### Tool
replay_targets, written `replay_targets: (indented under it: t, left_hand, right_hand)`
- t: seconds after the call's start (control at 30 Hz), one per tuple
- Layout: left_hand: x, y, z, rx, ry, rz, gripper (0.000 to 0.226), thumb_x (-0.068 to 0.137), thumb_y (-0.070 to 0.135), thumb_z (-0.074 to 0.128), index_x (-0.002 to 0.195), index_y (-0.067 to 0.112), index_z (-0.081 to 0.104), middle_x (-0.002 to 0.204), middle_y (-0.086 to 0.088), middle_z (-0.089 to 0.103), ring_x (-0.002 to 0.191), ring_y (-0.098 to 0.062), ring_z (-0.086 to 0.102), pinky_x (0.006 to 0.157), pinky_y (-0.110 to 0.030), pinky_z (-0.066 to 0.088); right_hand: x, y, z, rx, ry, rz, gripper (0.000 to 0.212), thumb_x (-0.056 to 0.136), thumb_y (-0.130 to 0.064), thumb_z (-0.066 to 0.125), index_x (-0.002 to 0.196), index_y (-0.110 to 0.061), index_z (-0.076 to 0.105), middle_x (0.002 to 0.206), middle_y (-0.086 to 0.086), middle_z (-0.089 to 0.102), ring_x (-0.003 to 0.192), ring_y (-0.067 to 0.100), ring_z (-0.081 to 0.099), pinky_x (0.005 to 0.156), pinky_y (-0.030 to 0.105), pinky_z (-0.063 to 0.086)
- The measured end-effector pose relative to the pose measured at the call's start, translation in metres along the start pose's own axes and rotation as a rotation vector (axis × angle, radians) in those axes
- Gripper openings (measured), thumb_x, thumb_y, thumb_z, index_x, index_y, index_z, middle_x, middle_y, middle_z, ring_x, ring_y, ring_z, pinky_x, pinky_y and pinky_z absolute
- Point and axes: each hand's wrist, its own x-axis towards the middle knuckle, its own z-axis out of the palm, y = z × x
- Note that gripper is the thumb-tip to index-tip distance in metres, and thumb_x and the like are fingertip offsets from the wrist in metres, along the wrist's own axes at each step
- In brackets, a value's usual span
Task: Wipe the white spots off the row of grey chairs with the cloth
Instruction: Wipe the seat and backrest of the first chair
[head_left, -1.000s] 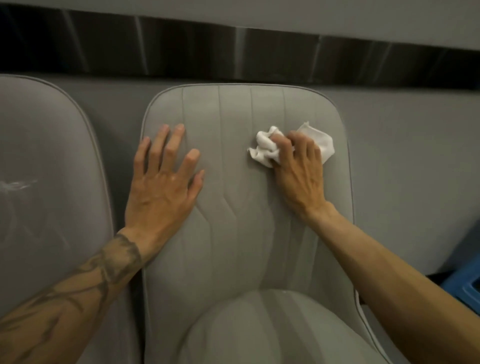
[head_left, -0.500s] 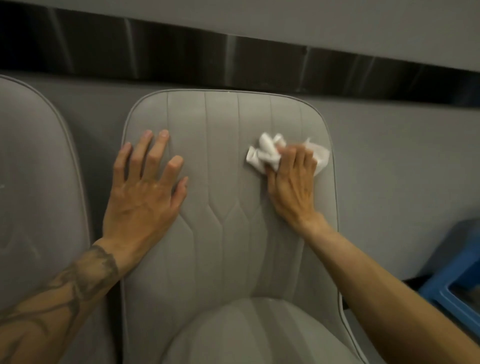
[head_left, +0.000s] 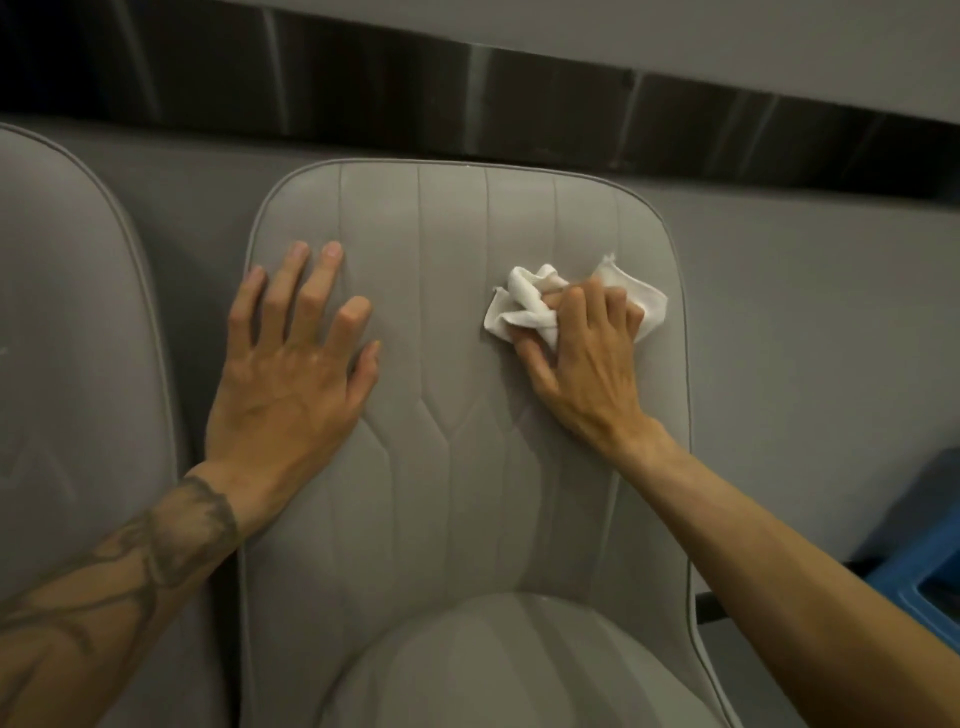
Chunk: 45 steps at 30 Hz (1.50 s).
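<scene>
Cloth has slid lower in right hand; left hand presses chair.

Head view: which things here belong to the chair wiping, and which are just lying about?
In the job: white cloth, gripped by the right hand; middle grey chair, with the left hand flat on its back; left grey chair.
Just there: blue object at the right edge; grey wall; dark strip above.

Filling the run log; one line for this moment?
phase: wipe | right hand: grips cloth against grey chair backrest | left hand: flat on same backrest
</scene>
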Motion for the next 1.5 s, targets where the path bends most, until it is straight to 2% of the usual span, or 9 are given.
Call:
replay_targets:
  t: [0.27,0.5,0.67,0.77,0.9,1.0,1.17,1.33,1.5]
  left_hand:
    - [0.001,0.002,-0.005,0.009,-0.023,-0.008,0.038,0.108,0.036,0.04,0.135,0.011,0.049,0.167,-0.018,0.028,0.157,-0.04,0.023,0.128,-0.058,0.018]
    - [0.002,0.003,-0.01,-0.01,-0.052,-0.011,0.04,0.108,0.036,0.039,0.136,0.01,0.049,0.167,-0.02,0.028,0.157,-0.041,0.022,0.128,-0.058,0.016]
    - [0.003,0.002,-0.011,-0.021,-0.068,-0.009,0.042,0.108,0.037,0.039,0.138,0.01,0.048,0.166,-0.021,0.028,0.157,-0.041,0.023,0.128,-0.058,0.017]
    - [0.002,0.002,-0.009,-0.018,-0.062,-0.01,0.041,0.108,0.037,0.039,0.137,0.01,0.049,0.166,-0.021,0.028,0.157,-0.042,0.023,0.128,-0.059,0.017]
    - [0.002,0.003,-0.008,-0.009,-0.057,-0.007,0.041,0.108,0.037,0.039,0.137,0.01,0.049,0.167,-0.021,0.028,0.157,-0.041,0.022,0.128,-0.058,0.016]
    - [0.002,0.002,-0.008,-0.002,-0.06,-0.006,0.04,0.108,0.037,0.039,0.137,0.01,0.049,0.167,-0.021,0.028,0.157,-0.041,0.022,0.128,-0.058,0.016]
    - [0.002,0.004,-0.009,-0.004,-0.074,-0.01,0.041,0.108,0.037,0.04,0.137,0.01,0.049,0.166,-0.021,0.028,0.157,-0.041,0.022,0.128,-0.058,0.017]
    - [0.002,0.003,-0.008,0.002,-0.075,-0.015,0.041,0.108,0.037,0.04,0.138,0.01,0.048,0.167,-0.021,0.028,0.158,-0.041,0.022,0.127,-0.059,0.017]
    - [0.001,0.003,-0.007,0.0,-0.073,-0.009,0.041,0.108,0.037,0.04,0.138,0.01,0.049,0.167,-0.021,0.027,0.158,-0.041,0.021,0.127,-0.06,0.018]
  right_hand:
    - [0.051,-0.015,-0.001,0.047,0.131,0.184,0.027,0.097,-0.034,0.058,0.101,-0.007,0.057,0.102,0.012,0.059,0.093,0.033,0.052,0.081,0.043,0.033]
    - [0.003,-0.012,-0.005,0.066,-0.015,-0.024,0.026,0.096,-0.041,0.047,0.1,-0.018,0.058,0.102,0.002,0.055,0.094,0.025,0.047,0.084,0.043,0.034]
    - [-0.005,-0.017,0.004,0.062,0.012,0.015,0.013,0.096,-0.026,0.051,0.106,-0.018,0.055,0.1,0.0,0.056,0.09,0.023,0.049,0.084,0.034,0.028]
    - [0.008,-0.021,0.007,0.238,0.119,0.14,0.027,0.093,-0.02,0.06,0.116,-0.021,0.045,0.105,0.002,0.062,0.089,0.019,0.051,0.084,0.03,0.03]
    - [0.019,-0.023,0.007,0.259,0.234,0.138,0.032,0.089,-0.012,0.066,0.103,-0.022,0.04,0.105,-0.001,0.046,0.081,0.023,0.051,0.073,0.034,0.037]
    - [0.02,-0.02,0.009,0.2,0.234,0.108,0.021,0.09,-0.012,0.064,0.093,-0.019,0.044,0.1,0.008,0.051,0.076,0.025,0.05,0.067,0.041,0.043]
    - [0.016,-0.018,0.008,0.318,0.194,0.142,0.013,0.092,-0.02,0.065,0.102,-0.02,0.056,0.105,0.007,0.051,0.09,0.02,0.054,0.076,0.045,0.049]
    - [0.019,-0.016,0.007,0.321,0.159,0.137,0.007,0.092,-0.009,0.062,0.092,-0.016,0.06,0.109,0.01,0.044,0.082,0.024,0.049,0.069,0.044,0.047]
    - [0.014,-0.012,0.005,0.387,0.172,0.143,0.006,0.095,-0.015,0.064,0.101,-0.013,0.063,0.109,0.005,0.043,0.094,0.018,0.05,0.084,0.036,0.048]
